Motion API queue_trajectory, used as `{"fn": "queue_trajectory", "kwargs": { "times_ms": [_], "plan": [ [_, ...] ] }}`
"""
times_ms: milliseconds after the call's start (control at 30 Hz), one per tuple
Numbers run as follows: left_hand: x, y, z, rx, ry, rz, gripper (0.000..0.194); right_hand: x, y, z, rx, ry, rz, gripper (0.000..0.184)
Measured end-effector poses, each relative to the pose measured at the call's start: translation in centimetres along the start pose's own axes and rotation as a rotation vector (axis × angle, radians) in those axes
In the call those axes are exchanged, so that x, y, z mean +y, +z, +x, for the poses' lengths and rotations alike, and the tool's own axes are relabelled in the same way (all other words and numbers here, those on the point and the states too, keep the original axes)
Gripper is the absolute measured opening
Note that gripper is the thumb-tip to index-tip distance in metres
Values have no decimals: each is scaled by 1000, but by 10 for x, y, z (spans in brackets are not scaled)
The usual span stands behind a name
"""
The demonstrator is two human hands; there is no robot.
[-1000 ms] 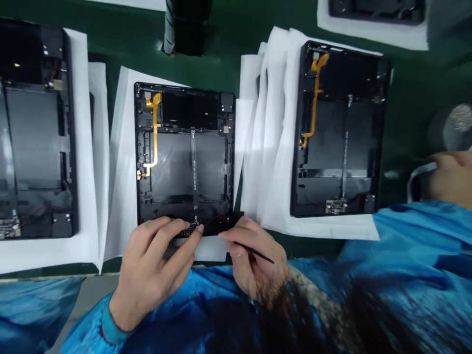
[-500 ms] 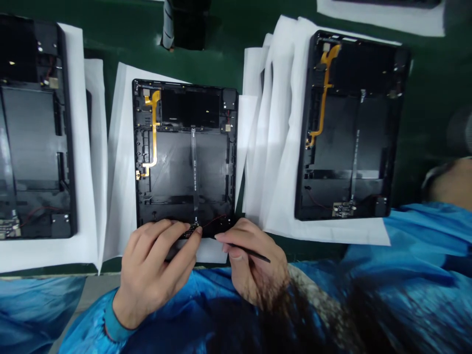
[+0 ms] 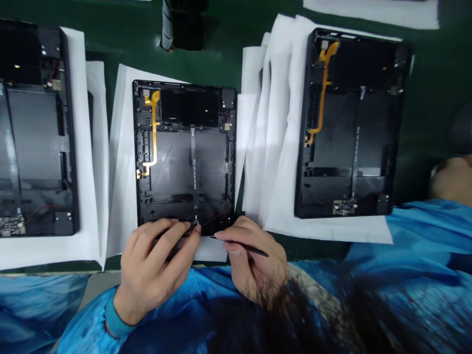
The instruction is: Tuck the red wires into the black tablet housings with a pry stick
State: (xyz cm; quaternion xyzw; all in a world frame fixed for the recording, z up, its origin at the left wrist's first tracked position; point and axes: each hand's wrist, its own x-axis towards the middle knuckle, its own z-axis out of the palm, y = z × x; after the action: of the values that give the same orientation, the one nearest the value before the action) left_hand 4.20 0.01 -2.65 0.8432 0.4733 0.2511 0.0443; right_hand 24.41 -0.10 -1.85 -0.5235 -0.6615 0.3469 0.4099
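Note:
A black tablet housing (image 3: 214, 209) lies face up in front of me, with an orange flex cable (image 3: 155, 142) along its left side and a dark ribbon cable (image 3: 194, 162) down its middle. My left hand (image 3: 158, 260) is at its near edge, thumb and fingertips closed about a small circuit board (image 3: 193, 226) at the ribbon's lower end; the fingers partly cover the board. My right hand (image 3: 254, 255) pinches a thin black pen-like tool (image 3: 248, 249). The tool's tip points left at the housing's near edge, close to my left thumb. Whether it touches is unclear.
Similar open housings lie to the left (image 3: 35, 137) and right (image 3: 350, 123). White sheets (image 3: 273, 147) lie under and between them on the green table (image 3: 121, 39). A dark upright object (image 3: 186, 24) stands at the back. At right appears another person's blue sleeve (image 3: 424, 236).
The view has shifted slightly. My hands keep nearly the same places, the left at the circuit board and the right with the tool; the tool's tip lies a little farther left.

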Motion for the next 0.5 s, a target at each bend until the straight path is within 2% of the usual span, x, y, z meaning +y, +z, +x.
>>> {"fn": "queue_trajectory", "kwargs": {
  "times_ms": [333, 500],
  "plan": [
    [-1, -3, -3, -64, 46, 4, 23, 0, -1, 0, 5, -13, -56, 28],
    [-2, -3, -7, -78, 52, 13, 25, -1, -3, -1, -18, -106, -108, 29]
  ]
}}
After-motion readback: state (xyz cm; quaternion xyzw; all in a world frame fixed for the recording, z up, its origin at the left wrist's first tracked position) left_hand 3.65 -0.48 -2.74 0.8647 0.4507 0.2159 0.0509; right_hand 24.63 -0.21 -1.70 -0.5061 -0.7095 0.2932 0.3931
